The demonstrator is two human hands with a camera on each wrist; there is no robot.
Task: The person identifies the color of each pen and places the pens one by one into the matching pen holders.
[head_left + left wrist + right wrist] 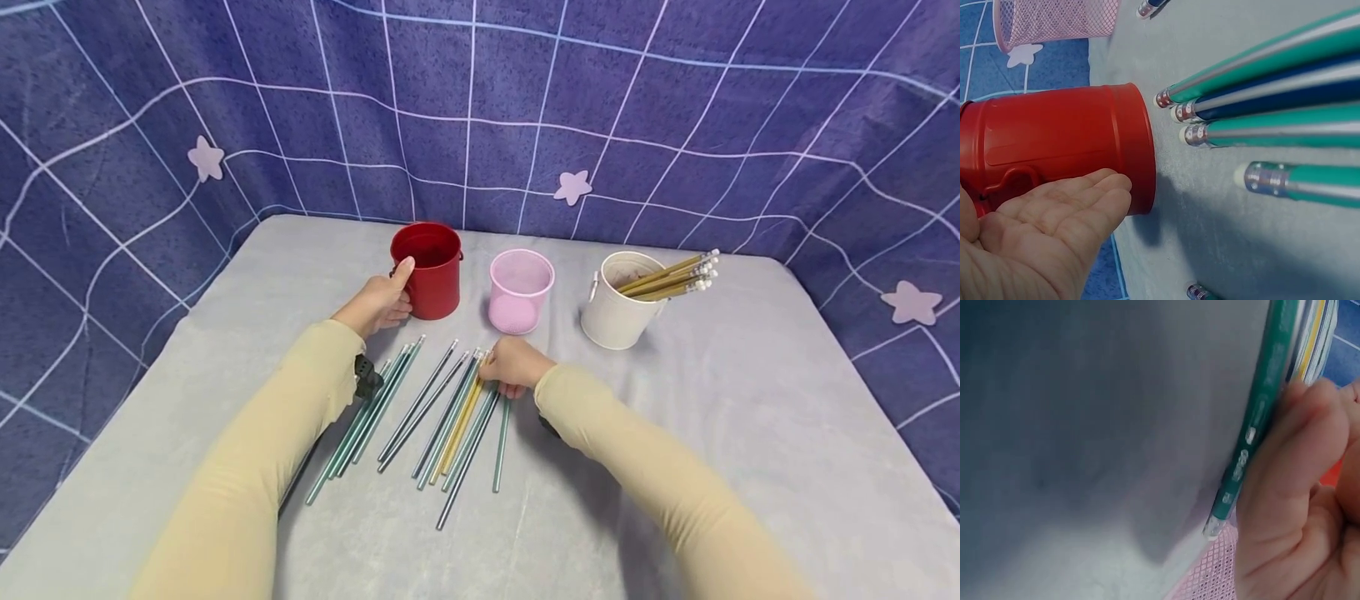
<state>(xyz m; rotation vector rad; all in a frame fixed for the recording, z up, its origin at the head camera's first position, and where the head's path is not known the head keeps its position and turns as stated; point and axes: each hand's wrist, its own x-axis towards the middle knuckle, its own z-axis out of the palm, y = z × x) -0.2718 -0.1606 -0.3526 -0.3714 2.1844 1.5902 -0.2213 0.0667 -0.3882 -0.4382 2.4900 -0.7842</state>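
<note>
My left hand rests against the side of a red metal bucket, with the thumb at its rim. In the left wrist view its fingers lie extended along the bucket's wall beside the handle loop. My right hand is low over the loose pencils, its fingers curled at the eraser ends of the gold pencils, pinching there; the fingertips are partly hidden. In the right wrist view a green pencil lies beside the curled fingers. Several green and dark blue pencils are spread on the table.
A pink mesh cup stands between the red bucket and a white bucket. Several gold pencils lean out of the white bucket, erasers up. The grey cloth-covered table ends at a blue grid-patterned curtain.
</note>
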